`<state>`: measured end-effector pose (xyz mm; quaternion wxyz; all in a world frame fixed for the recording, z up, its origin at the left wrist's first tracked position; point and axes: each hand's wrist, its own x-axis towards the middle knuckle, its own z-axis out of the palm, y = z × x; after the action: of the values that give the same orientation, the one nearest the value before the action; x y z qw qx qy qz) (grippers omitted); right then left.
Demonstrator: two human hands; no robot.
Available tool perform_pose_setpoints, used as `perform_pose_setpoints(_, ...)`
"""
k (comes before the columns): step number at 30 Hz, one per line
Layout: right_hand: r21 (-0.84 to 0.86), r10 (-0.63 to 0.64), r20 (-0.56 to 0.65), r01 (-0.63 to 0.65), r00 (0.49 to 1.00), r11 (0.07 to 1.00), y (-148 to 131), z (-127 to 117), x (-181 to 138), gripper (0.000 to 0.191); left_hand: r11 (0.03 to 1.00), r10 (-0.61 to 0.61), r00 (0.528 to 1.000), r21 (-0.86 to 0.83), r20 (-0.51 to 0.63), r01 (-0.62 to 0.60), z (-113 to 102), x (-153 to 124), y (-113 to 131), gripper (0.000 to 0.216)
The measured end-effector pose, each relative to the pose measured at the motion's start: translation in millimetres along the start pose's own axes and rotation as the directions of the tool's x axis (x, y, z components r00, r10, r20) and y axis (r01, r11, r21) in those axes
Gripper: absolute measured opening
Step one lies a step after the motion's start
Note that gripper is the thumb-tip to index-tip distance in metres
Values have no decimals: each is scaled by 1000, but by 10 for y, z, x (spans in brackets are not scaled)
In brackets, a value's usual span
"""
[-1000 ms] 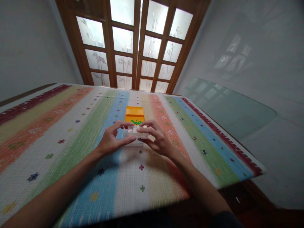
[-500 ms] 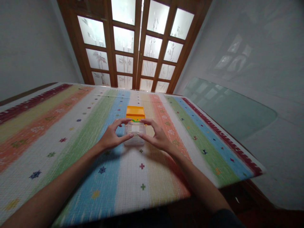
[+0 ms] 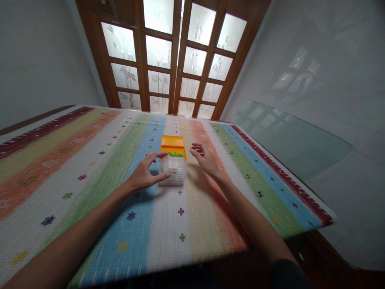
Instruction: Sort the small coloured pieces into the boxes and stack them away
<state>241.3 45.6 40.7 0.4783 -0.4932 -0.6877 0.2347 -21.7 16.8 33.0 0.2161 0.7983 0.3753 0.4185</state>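
Observation:
A clear plastic box [image 3: 172, 176] stands on the striped tablecloth, with something pale and thin showing on or inside its top. My left hand [image 3: 146, 171] grips it from the left, thumb along the front and index finger at the back edge; the other fingers are partly hidden. To the right, my right hand [image 3: 205, 158] is apart from the box, its fingers loosely bent and spread with nothing in them. Just behind the clear box lies an open orange-yellow case [image 3: 172, 142]. Small bright green pieces [image 3: 175, 155] sit in its near half.
The striped tablecloth [image 3: 168, 241] covers the table, whose near edge runs below my forearms. Beyond the far edge is a wooden door [image 3: 174, 72] with frosted panes. A glass-like panel [image 3: 288, 136] lies against the right wall.
My right hand has let go of the clear box and moved right and slightly away from me. The left hand stays on the box. More of the green pieces shows now.

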Motion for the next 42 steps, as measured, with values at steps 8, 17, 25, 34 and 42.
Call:
perform_pose_setpoints(8, -437, 321, 24, -279, 947, 855, 287, 293, 389, 32, 971, -116, 993, -212, -1, 113, -13, 29, -25, 53)
perform_pose_setpoints(17, -584, 345, -28, -296, 938, 756, 335, 535, 594, 25, 967, -191, 977, -191, -93, 171, -24, 27, -187, 54)
perform_pose_setpoints(25, -570, 268, -76, -262, 960, 779, 319, 374, 680, 26, 975, -163, 972, -175, -166, 134, -58, 51, -182, 48)
perform_pose_setpoints(34, -492, 115, -212, -208, 970, 845, -17, -154, 814, 31, 990, -82, 967, -131, -241, 52, -92, 71, -37, 46)
perform_pose_setpoints(42, -162, 32, -203, -66, 979, 985, -291, -263, 325, 27, 994, 100, 968, -15, -229, -107, -75, 11, 226, 78)
